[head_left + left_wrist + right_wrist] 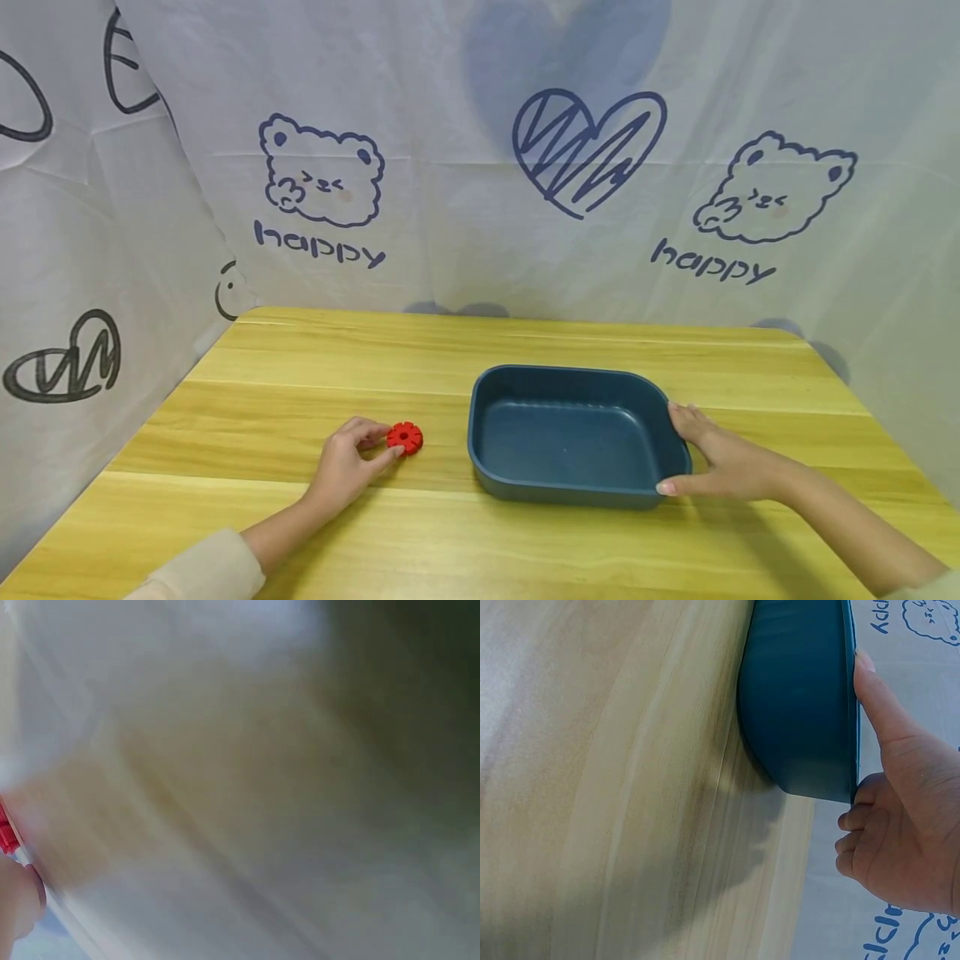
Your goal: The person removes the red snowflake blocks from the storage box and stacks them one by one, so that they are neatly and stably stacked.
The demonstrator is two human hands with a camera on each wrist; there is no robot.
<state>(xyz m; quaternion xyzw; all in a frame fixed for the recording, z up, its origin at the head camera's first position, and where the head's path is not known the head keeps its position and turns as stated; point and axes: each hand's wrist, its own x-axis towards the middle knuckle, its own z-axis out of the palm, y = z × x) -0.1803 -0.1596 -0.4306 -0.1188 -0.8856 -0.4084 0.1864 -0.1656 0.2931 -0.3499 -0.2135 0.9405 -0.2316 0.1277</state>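
Observation:
A red round slotted plastic disc (412,435) with a hole in its middle sits left of the container, at the table's middle. The thumb and a finger of my left hand (347,463) pinch it from the left side. In the left wrist view only a sliver of the red disc (8,838) shows beside a blurred fingertip. A dark blue rectangular plastic bin (564,442) with rounded corners stands on the table, its inside bare. My right hand (727,463) grips its right end, thumb on the near corner rim and fingers at the far corner.
The wood-grain table (300,367) bears the bin and the disc. A white curtain (450,233) printed with bears and hearts hangs behind it and at the sides. In the right wrist view the bin's outer wall (802,697) rises beside the tabletop.

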